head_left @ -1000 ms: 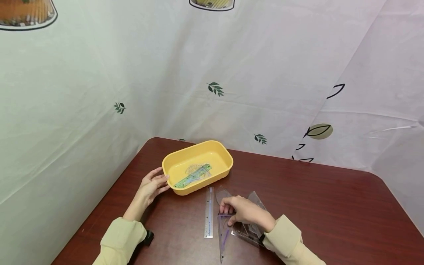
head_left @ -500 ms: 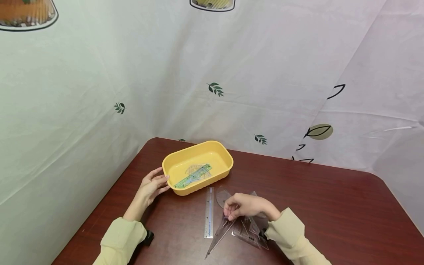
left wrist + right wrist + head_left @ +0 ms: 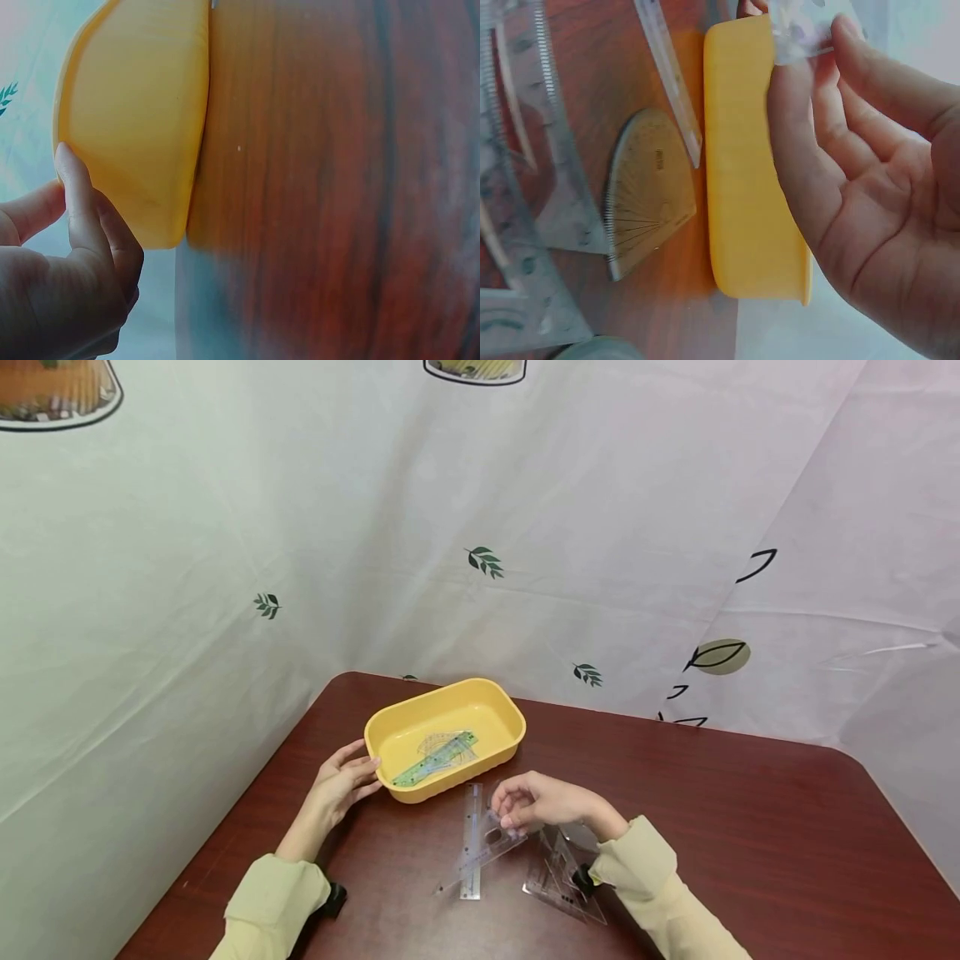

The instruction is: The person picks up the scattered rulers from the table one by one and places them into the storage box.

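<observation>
My left hand (image 3: pixel 337 789) pinches the near left end of the yellow plastic tub (image 3: pixel 491 706), thumb over the rim and fingers outside, as the left wrist view also shows on the tub wall (image 3: pixel 135 127). My right hand (image 3: pixel 547 806) pinches a clear set square (image 3: pixel 495 852) by one corner, tilted above the table, its long tip pointing toward the near left. In the right wrist view that corner (image 3: pixel 799 34) sits between thumb and fingers. Beneath the set square, and overlapped by it, lies a clear straight ruler (image 3: pixel 472 810) with blue markings.
Inside the tub lie a green ruler (image 3: pixel 412 774) and a clear protractor. Several clear set squares (image 3: pixel 558 893) overlap on the dark red table (image 3: pixel 712 827) under the right wrist. A clear protractor (image 3: pixel 649 184) lies near the tub. Patterned white cloth (image 3: pixel 637 527) hangs behind the table.
My right hand has lifted the set square off the table and turned it, then moved it slightly up and left over the ruler. The left hand has stayed at the tub.
</observation>
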